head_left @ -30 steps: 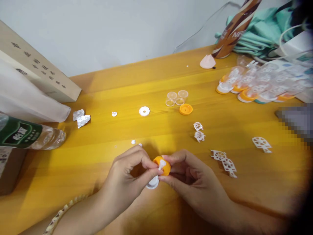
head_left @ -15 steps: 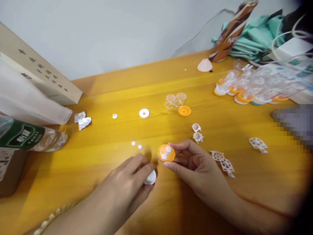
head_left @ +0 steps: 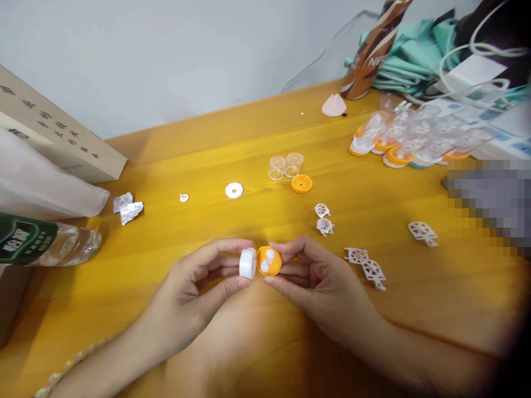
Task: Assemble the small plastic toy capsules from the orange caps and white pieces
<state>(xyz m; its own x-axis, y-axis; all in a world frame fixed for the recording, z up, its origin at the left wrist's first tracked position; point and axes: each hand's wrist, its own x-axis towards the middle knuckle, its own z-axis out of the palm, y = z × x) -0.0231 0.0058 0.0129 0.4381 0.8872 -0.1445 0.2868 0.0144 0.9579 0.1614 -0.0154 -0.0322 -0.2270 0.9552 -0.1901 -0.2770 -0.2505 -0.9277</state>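
My left hand (head_left: 194, 293) pinches a small white round cap (head_left: 248, 263) between thumb and fingers. My right hand (head_left: 319, 282) holds an orange round cap (head_left: 269, 260) with small white gears set inside it, its open face turned towards the white cap. The two caps sit side by side, almost touching, just above the yellow wooden table (head_left: 257, 138).
Loose white gear sprues (head_left: 365, 265) lie right of my hands, more (head_left: 323, 218) behind them. A white ring (head_left: 234, 190), an orange cap (head_left: 301, 183) and clear cups (head_left: 285, 166) sit mid-table. Assembled pieces (head_left: 410, 138) crowd the far right. A water bottle (head_left: 45, 243), foil scraps (head_left: 128, 207) and a box (head_left: 53, 143) lie left.
My left hand left the orange cap, picked the white cap up off the table and brought it beside the orange cap. My right hand tilted the orange cap towards it.
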